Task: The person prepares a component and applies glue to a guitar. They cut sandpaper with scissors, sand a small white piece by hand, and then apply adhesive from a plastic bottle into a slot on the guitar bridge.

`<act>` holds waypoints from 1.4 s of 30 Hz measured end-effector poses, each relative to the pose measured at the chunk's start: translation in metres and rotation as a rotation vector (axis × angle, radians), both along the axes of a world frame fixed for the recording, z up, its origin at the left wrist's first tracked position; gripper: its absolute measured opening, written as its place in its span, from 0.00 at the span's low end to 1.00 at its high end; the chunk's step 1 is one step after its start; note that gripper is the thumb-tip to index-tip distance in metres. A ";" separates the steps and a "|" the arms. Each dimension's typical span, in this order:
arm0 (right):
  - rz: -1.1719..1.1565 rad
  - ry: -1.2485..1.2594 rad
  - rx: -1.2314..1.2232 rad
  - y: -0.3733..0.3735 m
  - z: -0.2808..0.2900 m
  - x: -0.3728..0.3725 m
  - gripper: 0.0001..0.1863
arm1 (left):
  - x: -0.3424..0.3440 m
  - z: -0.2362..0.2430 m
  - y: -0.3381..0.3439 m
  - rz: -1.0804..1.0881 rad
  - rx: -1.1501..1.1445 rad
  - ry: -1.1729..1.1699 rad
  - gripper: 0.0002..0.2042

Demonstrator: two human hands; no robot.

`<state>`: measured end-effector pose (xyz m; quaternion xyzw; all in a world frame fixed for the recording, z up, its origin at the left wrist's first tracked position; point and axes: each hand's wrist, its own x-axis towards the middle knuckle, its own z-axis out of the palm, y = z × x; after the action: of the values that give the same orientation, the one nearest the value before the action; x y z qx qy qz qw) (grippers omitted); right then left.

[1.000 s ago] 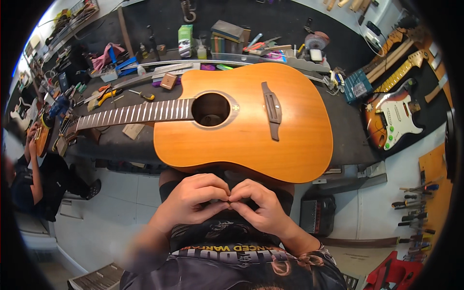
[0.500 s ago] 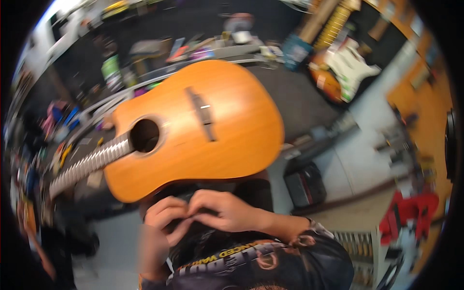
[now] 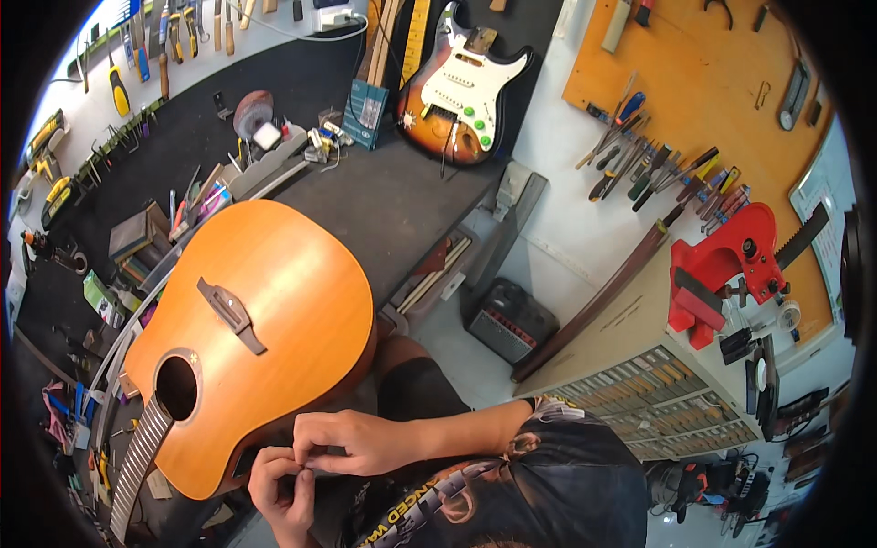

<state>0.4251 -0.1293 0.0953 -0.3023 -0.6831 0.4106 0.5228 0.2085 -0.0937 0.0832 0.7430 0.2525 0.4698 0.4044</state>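
Observation:
An acoustic guitar (image 3: 301, 265) with an orange-brown top lies face up at the bench edge, its neck (image 3: 142, 466) pointing to the lower left. No strings show over its sound hole (image 3: 176, 387) or dark bridge (image 3: 232, 316). Close to its near side, my left hand (image 3: 281, 489) and my right hand (image 3: 352, 443) meet at the fingertips. Both are closed in a pinch; anything between the fingers is too small to make out.
An electric guitar body (image 3: 466, 91) rests on the dark bench (image 3: 384, 228) at the back. Boxes and tools crowd the left side. On the right stand a drawer cabinet (image 3: 639, 402), a red clamp-like machine (image 3: 731, 265) and a small black amplifier (image 3: 512, 320). Screwdrivers (image 3: 662, 173) hang behind.
My view has swung to the right, so the acoustic guitar appears farther left and turned, while the cabinet and red machine show more fully. My hands stay together at the fingertips.

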 end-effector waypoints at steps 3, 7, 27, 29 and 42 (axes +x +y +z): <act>-0.004 0.008 -0.033 -0.002 -0.002 0.005 0.05 | 0.008 -0.004 0.003 -0.045 -0.054 -0.031 0.08; 0.064 -0.002 -0.024 0.006 0.000 -0.004 0.06 | 0.000 -0.007 -0.003 -0.008 -0.137 -0.137 0.09; 0.002 -0.107 0.071 0.003 0.011 0.000 0.15 | -0.014 0.017 0.003 -0.133 0.018 -0.085 0.07; 0.012 -0.107 0.112 0.007 0.004 0.007 0.14 | -0.018 0.022 0.005 -0.069 0.087 -0.120 0.08; -0.367 -0.054 0.150 0.155 0.125 0.118 0.07 | -0.137 0.035 0.020 0.776 0.307 -0.162 0.07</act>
<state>0.5430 0.0256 0.2199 -0.3928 -0.6591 0.2479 0.5914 0.0715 -0.0739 0.1184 0.6049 0.4082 0.6763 0.1009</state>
